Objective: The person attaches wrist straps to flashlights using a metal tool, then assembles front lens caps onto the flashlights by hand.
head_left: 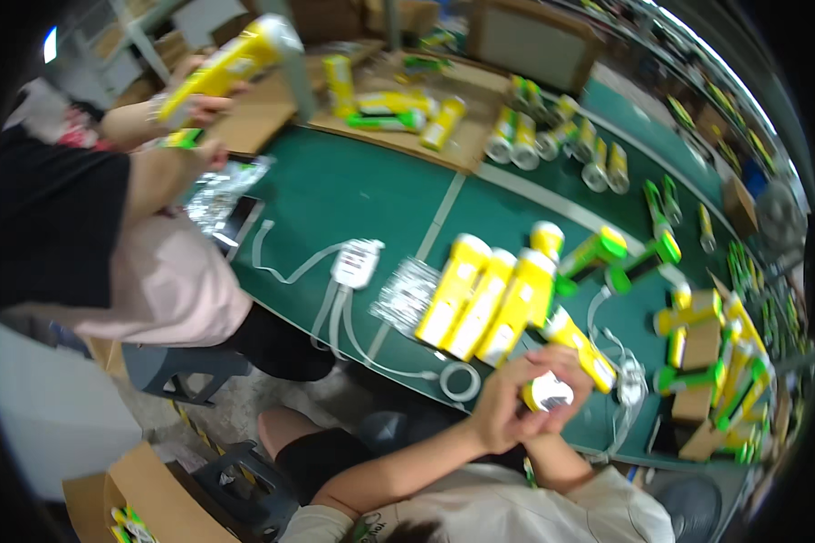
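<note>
In front of my body, my left hand and my right hand are wrapped together around a yellow flashlight. Its round, shiny whitish end points up toward me, and the fingers hide most of its body. Just beyond my hands, several yellow flashlights with pale labels lie side by side on the green table. Another yellow flashlight lies slantwise close behind my right hand. A white ring, like a tape roll, sits at the table edge left of my hands.
At left a co-worker's hands hold up a yellow flashlight. A white power strip with trailing cables and a silver bubble-wrap bag lie on the table. A cardboard tray holds flashlights; several yellow-green ones are piled at right.
</note>
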Demonstrator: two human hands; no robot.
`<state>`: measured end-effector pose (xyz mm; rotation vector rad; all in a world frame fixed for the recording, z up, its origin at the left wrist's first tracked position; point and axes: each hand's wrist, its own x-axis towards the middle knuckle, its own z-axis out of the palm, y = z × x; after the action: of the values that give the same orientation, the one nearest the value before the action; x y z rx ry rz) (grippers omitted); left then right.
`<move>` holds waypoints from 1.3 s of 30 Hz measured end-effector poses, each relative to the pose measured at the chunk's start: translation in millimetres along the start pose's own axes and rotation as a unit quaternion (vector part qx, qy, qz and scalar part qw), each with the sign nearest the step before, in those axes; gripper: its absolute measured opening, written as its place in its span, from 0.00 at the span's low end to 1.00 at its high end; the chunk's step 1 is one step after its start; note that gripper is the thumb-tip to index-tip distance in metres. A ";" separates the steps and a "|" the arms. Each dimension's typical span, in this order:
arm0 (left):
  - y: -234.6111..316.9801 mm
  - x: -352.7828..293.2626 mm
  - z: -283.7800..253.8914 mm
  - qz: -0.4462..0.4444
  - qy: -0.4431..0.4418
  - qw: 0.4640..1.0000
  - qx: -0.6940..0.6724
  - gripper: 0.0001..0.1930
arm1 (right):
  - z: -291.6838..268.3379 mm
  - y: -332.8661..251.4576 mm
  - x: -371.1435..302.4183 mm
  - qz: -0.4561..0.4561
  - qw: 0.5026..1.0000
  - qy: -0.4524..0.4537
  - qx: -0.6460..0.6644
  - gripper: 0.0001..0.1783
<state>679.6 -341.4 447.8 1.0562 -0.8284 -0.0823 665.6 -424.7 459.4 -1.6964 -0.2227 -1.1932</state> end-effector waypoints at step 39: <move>67.3 13.9 -54.8 -0.012 -0.021 0.955 0.296 0.18 | -22.1 -17.0 -17.4 0.083 0.989 -0.009 0.120 0.30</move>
<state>703.1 -272.2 496.7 1.6333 -0.9014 0.1330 633.0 -427.9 456.3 -1.4865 -0.2230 -0.9872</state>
